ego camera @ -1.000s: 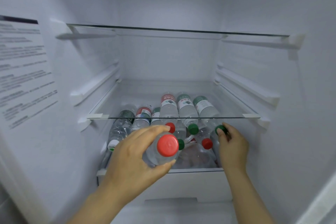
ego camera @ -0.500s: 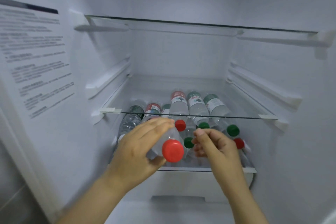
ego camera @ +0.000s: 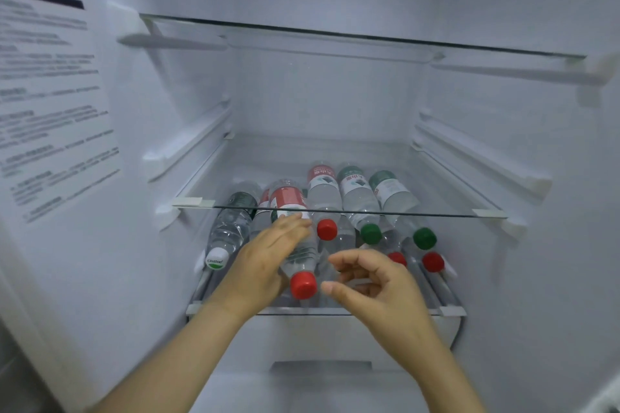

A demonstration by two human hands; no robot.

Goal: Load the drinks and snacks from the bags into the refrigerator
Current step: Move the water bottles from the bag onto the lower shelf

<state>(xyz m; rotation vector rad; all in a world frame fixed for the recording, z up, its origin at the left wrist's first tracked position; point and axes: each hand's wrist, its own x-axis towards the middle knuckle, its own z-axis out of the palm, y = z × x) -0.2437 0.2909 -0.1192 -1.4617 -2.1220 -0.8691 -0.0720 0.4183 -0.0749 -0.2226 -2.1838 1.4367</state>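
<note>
Laying a clear plastic water bottle with red cap and red label (ego camera: 301,256) on its side, cap facing out toward me.

Head view: it's inside the white refrigerator (ego camera: 335,94), over the bottom glass shelf (ego camera: 369,311), label end tucked under the front edge of the middle glass shelf (ego camera: 419,213). It seems to ride on the bottles below it. Lying flat is likely the only way it fits that low gap, and caps-out makes grabbing easy.

My left hand (ego camera: 265,261) rests along the bottle's left side, fingers (ego camera: 292,223) nearly straight and together, pressing near the label. The thumb is hidden, so I can't tell if it wraps under.

My right hand (ego camera: 379,285) holds nothing: fingers loosely curled, thumb out, its tip just beside the red cap, not clearly touching. Probably there to stop a roll.

Right of it lie a red-capped clear bottle (ego camera: 322,193), a green-capped clear bottle (ego camera: 357,198) and a second green-capped one at far right (ego camera: 396,198); on the left is a white-capped clear bottle (ego camera: 231,228). The bags are not in view.
</note>
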